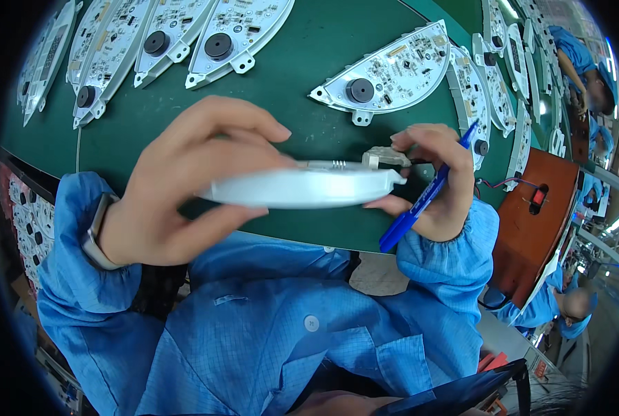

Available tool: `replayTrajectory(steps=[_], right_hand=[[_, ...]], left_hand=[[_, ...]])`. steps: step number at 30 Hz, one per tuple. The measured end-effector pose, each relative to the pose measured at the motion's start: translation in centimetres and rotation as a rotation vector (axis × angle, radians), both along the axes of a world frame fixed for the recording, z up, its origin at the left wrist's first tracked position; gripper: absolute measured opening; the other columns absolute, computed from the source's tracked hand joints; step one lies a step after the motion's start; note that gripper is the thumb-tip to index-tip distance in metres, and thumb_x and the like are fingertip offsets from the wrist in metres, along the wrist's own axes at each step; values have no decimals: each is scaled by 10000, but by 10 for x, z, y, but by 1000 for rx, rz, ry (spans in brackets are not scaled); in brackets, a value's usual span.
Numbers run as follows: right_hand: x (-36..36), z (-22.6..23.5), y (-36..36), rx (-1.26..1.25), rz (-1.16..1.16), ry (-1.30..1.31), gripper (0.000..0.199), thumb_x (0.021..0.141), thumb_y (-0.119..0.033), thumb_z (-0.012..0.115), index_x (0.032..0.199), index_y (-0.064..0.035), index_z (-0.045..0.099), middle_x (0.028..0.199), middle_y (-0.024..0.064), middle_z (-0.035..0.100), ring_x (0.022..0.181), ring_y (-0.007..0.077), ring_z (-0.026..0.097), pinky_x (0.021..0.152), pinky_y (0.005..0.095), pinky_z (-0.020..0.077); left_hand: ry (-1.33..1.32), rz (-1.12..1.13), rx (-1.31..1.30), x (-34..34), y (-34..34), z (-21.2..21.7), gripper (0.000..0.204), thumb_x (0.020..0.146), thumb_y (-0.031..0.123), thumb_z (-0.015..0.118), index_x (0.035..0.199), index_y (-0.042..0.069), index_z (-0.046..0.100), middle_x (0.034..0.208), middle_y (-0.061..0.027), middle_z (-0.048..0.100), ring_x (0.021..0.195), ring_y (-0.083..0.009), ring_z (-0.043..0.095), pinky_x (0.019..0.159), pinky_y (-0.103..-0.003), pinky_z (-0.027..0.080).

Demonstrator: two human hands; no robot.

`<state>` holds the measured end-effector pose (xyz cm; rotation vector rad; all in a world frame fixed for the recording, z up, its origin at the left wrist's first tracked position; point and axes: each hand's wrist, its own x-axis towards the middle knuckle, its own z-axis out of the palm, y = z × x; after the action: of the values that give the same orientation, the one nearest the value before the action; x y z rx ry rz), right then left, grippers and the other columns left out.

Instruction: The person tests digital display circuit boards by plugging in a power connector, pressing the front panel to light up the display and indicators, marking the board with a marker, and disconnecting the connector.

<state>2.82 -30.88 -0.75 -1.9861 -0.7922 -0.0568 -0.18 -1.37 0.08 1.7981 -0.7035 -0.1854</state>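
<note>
My left hand point(185, 180) grips a white half-moon plastic panel point(302, 187) edge-on, fingers over its top and thumb underneath. My right hand point(434, 177) steadies the panel's right end, fingertips touching a small white tab there, while a blue pen point(420, 201) lies slanted through its fingers. Both hands hover just above the near edge of the green table point(309, 76). Blue sleeves cover both forearms, and a watch sits on my left wrist.
Several white curved circuit-board panels point(386, 73) with black round parts lie across the green table, at the back left, centre and right. A brown wooden fixture point(538, 208) with red wires stands at the right. Other people in blue work at the right edge.
</note>
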Motion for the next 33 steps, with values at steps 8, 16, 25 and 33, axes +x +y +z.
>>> replayTrajectory(steps=[8,16,25,33], right_hand=[[4,11,-3,-67,195,-23,347,657,-91,834,894,-20,590,847,170,649,729,246,629,610,300,472],[1,10,-1,-189,219,-75,281,661,-32,805,749,-74,542,798,119,665,649,235,626,523,310,468],[2,6,-3,-100,227,5,310,675,-9,791,695,-96,495,753,106,644,640,225,613,525,313,453],[17,25,-25,15,94,-160,323,718,-148,799,742,-83,483,790,127,609,685,201,574,569,297,429]], left_hand=[[-474,-165,311,0,-5,2,486,734,214,732,1139,-2,572,1155,-197,527,974,-355,554,851,-461,456],[-326,-4,523,-17,-23,-5,720,668,332,771,1234,-28,511,1129,-164,521,972,-324,507,856,-437,404],[-250,-41,528,-15,-24,0,730,667,298,772,1264,-29,507,1109,-146,532,961,-311,510,853,-423,399],[-242,-38,528,-13,-27,1,729,667,290,775,1264,-31,507,1107,-148,534,961,-316,516,859,-423,395]])
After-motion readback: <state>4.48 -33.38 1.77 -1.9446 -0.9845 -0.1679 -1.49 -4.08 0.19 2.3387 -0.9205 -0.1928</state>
